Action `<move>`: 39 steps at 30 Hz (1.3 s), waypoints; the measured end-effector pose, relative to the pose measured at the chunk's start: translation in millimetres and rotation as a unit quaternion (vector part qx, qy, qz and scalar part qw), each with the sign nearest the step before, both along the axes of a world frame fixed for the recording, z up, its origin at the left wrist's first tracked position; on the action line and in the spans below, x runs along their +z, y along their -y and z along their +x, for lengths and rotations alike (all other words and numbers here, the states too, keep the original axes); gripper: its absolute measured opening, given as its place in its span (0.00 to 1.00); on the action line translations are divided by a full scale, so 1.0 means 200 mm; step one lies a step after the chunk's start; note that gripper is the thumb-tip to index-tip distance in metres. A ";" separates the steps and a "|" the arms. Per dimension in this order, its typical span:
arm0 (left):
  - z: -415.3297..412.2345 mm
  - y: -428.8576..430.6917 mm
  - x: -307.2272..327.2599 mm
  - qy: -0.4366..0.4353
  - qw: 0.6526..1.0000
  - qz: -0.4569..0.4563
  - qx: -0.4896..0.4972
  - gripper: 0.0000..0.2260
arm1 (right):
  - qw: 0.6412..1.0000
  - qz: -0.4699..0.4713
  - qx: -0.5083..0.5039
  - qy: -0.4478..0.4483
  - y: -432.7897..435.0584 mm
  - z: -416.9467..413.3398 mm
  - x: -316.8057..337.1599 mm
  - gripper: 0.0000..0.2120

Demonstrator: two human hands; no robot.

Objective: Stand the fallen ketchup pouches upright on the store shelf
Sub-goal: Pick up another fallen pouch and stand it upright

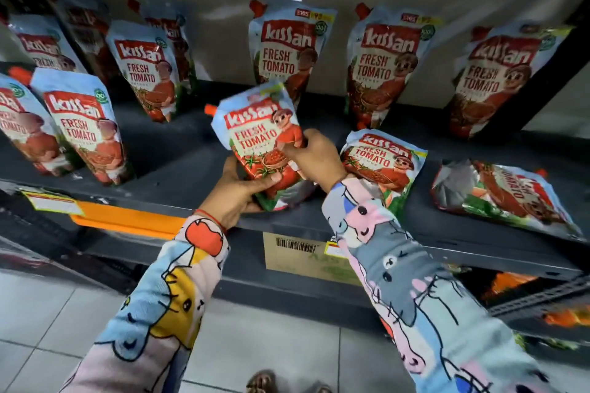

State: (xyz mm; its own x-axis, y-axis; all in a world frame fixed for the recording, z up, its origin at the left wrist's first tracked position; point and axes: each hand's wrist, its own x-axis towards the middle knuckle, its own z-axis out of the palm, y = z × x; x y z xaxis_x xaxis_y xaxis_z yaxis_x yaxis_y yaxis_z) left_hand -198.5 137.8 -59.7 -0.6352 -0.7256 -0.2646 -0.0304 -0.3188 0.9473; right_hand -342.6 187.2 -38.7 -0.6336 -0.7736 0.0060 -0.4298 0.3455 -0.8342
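We hold one ketchup pouch (260, 140) with both hands at the front middle of the dark shelf (178, 166). Our left hand (238, 190) cups it from below, thumb pressed across the lower front, while our right hand (314, 156) pinches its right edge. The pouch tilts, its orange cap pointing up and to the left, its base at the shelf's front lip.

Just right of it, a second pouch (383, 163) lies leaning back, partly behind our right wrist. Further right, a third pouch (507, 195) lies flat on its side near the shelf edge.

Along the back wall, three pouches (287, 51) stand upright to the right, and more upright pouches (83, 131) stand at the left. A cardboard box (306, 260) sits below the shelf. Both sleeves carry a cartoon print.
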 end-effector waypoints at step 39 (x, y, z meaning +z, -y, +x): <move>-0.49 -0.69 -0.02 0.066 0.980 -0.067 0.176 0.25 | 0.877 -0.159 -0.186 0.414 -0.80 -0.27 -0.16 0.19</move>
State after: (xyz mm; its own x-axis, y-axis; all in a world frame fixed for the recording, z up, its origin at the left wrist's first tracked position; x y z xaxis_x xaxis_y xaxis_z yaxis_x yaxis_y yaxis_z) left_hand -296.7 275.7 -62.9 -0.3053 -0.9274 -0.2160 -0.0666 -0.2055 0.9764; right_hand -396.4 348.1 -70.8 -0.7306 -0.5552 -0.3975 0.4619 0.0270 -0.8865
